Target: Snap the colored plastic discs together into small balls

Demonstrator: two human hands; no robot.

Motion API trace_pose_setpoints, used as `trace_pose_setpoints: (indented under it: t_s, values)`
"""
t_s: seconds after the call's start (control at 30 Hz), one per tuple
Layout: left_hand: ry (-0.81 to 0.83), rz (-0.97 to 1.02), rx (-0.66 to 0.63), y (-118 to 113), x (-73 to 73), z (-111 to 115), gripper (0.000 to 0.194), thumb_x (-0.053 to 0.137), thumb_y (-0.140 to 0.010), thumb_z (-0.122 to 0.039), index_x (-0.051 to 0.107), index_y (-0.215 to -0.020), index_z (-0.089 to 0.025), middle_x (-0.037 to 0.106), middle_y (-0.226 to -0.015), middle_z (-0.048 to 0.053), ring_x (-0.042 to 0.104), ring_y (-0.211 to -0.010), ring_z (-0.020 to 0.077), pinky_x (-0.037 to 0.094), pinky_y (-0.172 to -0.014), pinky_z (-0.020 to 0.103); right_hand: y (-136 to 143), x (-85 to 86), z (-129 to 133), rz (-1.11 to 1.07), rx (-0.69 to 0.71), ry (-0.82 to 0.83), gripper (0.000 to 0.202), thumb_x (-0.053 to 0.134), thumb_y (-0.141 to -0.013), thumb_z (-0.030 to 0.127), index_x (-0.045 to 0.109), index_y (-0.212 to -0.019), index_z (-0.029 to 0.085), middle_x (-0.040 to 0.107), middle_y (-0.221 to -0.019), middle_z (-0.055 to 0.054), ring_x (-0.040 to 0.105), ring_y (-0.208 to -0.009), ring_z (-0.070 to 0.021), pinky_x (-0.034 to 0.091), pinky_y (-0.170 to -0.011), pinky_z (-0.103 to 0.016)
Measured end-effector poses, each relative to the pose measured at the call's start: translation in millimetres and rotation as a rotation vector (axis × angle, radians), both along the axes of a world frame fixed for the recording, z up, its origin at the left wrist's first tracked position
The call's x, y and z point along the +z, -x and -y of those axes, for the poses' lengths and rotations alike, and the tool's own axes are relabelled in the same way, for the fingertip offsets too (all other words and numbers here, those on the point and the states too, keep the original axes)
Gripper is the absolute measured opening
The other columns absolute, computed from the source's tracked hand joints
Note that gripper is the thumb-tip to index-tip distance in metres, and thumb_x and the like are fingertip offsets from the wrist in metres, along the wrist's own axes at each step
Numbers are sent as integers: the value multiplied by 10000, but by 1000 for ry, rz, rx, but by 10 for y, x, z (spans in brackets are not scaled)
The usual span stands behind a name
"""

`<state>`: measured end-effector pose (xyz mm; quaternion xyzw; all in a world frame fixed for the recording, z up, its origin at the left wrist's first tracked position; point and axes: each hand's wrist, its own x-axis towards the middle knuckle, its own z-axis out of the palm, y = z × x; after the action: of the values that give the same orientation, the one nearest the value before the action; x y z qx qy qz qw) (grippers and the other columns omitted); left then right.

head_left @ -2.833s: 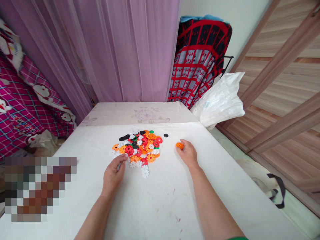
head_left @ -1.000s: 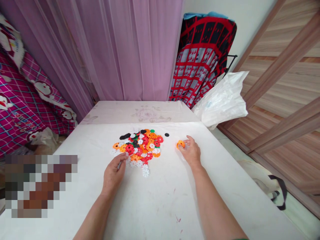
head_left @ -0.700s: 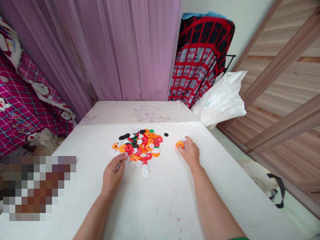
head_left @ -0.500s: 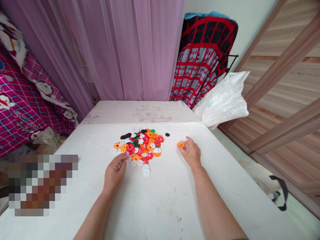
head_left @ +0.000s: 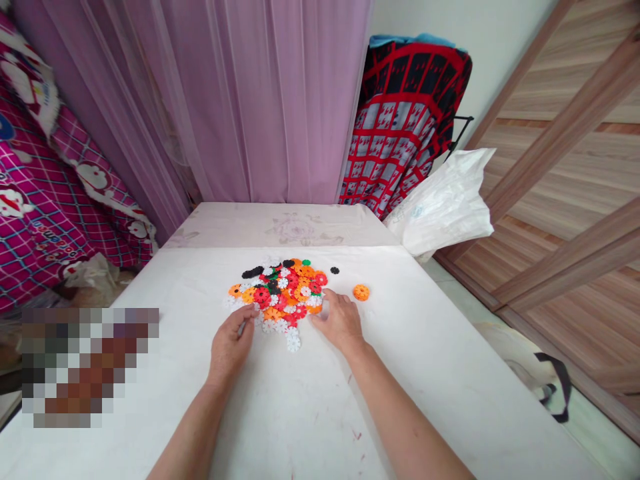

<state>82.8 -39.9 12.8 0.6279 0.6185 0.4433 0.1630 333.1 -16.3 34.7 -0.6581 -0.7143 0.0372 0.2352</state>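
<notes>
A pile of flower-shaped plastic discs (head_left: pixel 283 283) in red, orange, white, black and green lies on the white-covered table (head_left: pixel 280 413). My left hand (head_left: pixel 234 339) rests at the pile's near left edge, fingers loosely bent with a gap to the thumb. Its fingertips are beside a white disc (head_left: pixel 257 309); I see nothing held. On the pile's right side my right hand (head_left: pixel 343 321) is open, its thumb and forefinger apart by an orange disc (head_left: pixel 315 309). A small stack of orange discs (head_left: pixel 361 293) stands apart, right of that hand.
One black disc (head_left: pixel 335 271) lies alone behind the orange stack. A white plastic bag (head_left: pixel 447 207) stands past the table's right edge, before wooden cabinet doors (head_left: pixel 565 200). Purple curtains (head_left: pixel 270 100) hang behind the table. A blurred-out patch (head_left: pixel 90 367) covers the left side.
My right hand has let go of the orange discs and moved left to the pile. The orange discs stay on the table. My left hand has hardly moved.
</notes>
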Motion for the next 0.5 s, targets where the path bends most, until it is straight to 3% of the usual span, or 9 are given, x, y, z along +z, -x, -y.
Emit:
trace_pose_setpoints:
  t_s: [0.17,0.33,0.5]
  values:
    - [-7,-17,-6,-4,23,-2,262,450,-818,-360,666,-900,-238,706,-1095,31,640,-1059,202,492,-952,345,163,-9,-55,-32,-24,81,569,626,-734,314,493,-1275,196,677,-1057,-65,566,-997,-238,377,-839,-339]
    - [-2,-19,0,4,2,-3,266,451,-821,-357,664,-917,-230,702,-1104,39,638,-1063,201,487,-960,349,143,-7,-87,-49,-33,110,599,631,-723,279,464,-1291,185,676,-1023,-51,583,-957,-220,392,-844,-328]
    - [-6,-19,-9,-7,16,10,262,452,-827,-349,660,-933,-230,701,-1108,37,636,-1066,197,482,-968,343,-28,178,-49,47,-53,191,677,590,-767,245,341,-1394,192,624,-1111,-86,616,-893,-205,427,-750,-297]
